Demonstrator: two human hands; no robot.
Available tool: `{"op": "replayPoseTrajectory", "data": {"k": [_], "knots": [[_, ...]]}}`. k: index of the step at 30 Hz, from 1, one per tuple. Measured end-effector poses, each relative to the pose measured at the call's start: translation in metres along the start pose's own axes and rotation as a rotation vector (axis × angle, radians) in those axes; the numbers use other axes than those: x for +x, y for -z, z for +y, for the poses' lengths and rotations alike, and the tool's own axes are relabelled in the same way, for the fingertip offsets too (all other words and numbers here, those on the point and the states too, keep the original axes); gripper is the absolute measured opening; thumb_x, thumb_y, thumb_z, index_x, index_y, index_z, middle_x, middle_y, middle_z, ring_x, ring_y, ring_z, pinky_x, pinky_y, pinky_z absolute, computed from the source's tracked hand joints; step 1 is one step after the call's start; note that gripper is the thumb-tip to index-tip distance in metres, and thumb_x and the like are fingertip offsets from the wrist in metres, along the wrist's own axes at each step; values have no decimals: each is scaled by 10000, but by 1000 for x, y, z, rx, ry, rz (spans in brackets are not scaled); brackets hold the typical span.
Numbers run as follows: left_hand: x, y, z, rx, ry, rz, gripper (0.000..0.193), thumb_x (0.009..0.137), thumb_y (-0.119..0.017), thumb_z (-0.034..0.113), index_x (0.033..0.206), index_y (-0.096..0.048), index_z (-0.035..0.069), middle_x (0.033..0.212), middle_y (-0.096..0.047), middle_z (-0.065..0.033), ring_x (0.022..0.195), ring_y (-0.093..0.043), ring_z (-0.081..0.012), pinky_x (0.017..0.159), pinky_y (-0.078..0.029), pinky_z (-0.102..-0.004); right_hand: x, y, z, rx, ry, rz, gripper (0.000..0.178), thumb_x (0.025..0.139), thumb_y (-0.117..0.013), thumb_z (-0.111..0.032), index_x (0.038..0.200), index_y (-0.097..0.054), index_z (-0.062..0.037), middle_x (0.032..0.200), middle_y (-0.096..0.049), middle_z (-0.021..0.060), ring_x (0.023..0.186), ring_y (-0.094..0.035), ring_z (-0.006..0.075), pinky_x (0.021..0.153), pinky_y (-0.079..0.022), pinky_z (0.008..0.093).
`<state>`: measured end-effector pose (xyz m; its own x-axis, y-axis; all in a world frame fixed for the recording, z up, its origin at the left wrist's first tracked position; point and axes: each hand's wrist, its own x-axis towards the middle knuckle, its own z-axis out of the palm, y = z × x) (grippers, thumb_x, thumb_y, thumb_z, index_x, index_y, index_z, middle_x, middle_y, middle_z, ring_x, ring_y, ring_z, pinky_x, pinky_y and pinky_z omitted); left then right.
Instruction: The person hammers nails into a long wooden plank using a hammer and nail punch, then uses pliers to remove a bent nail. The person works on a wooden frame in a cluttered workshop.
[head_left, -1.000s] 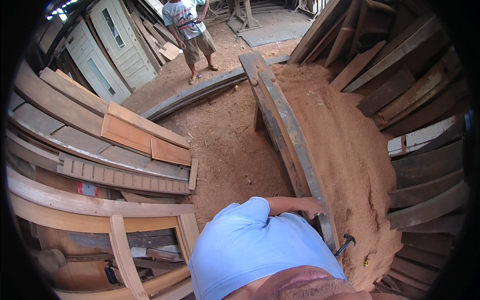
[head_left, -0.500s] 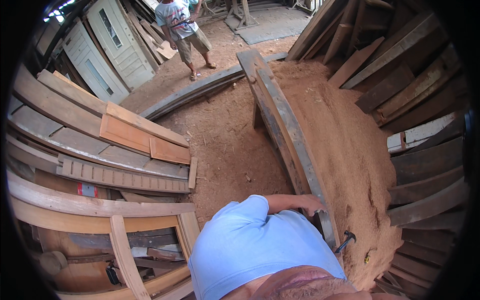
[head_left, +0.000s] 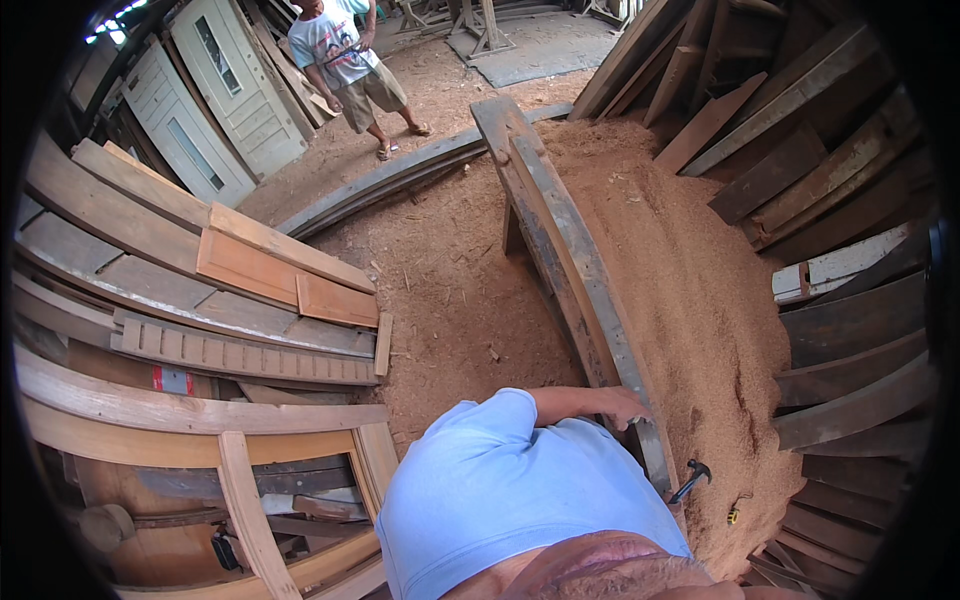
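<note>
My left arm, in a light blue sleeve, reaches across to the right. At its end my left hand [head_left: 622, 407] is closed at the near part of a long, narrow wooden bench [head_left: 560, 235]. Something small and greyish shows under its fingers, too small to name. My right hand is out of sight. A claw hammer [head_left: 690, 481] with a dark head and blue-black handle slants up at the bench's near right side; its lower handle end is hidden. Beyond it on the sawdust lies a small yellow and black object [head_left: 733, 514], perhaps a tape measure.
Stacked boards and panels [head_left: 250, 262] line the left, above a wooden frame [head_left: 200, 415]. Dark planks [head_left: 850, 375] lean along the right. Sawdust [head_left: 690, 300] covers the floor. Beyond a low beam [head_left: 385, 172] stands another person [head_left: 340, 50], near pale doors [head_left: 240, 85].
The other person has shifted a little to the left, with the arms in a slightly different pose. My left hand stays at the same place on the bench; the hammer has barely moved.
</note>
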<state>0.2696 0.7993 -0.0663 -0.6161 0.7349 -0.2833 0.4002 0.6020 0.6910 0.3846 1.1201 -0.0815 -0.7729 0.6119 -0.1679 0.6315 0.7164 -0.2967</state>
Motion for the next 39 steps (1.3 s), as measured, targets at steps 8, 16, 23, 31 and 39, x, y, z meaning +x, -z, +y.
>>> {"op": "replayPoseTrajectory", "data": {"k": [8,16,23,31,39], "knots": [[-5,4,5,24,-34,46,736,677,-722,186,1396,-570,184,976,-707,-161,971,-676,-362,809,-538,-475,0,1,6,-8,-3,4,608,966,-553,-542,1208,-660,5,1069,-711,265,1002,-683,446,862,-535,539],[-7,10,11,0,0,8,764,683,-718,178,1429,-551,197,1007,-712,-166,975,-674,-369,817,-538,-476,0,1,9,-1,3,3,616,967,-550,-548,1218,-657,4,1075,-711,266,1005,-684,445,863,-536,540],[-22,17,18,1,12,21,729,692,-708,171,1406,-569,201,1084,-709,-177,1052,-662,-380,887,-526,-484,-5,-4,13,-2,16,-5,622,968,-547,-553,1227,-653,2,1080,-710,268,1007,-684,445,863,-537,541],[-21,40,42,-30,-11,-44,761,630,-755,262,1375,-599,234,1207,-695,-160,1111,-649,-390,926,-526,-493,-22,-4,59,12,80,58,630,969,-544,-559,1238,-650,1,1085,-709,269,1009,-685,445,864,-538,542],[-9,39,38,-314,340,124,625,773,-743,288,1286,-524,5,1000,-703,-232,850,-711,-340,761,-567,-415,-34,31,23,-52,-168,-79,597,939,-552,-578,1127,-683,-27,1085,-693,284,1062,-643,490,911,-504,564]]}}
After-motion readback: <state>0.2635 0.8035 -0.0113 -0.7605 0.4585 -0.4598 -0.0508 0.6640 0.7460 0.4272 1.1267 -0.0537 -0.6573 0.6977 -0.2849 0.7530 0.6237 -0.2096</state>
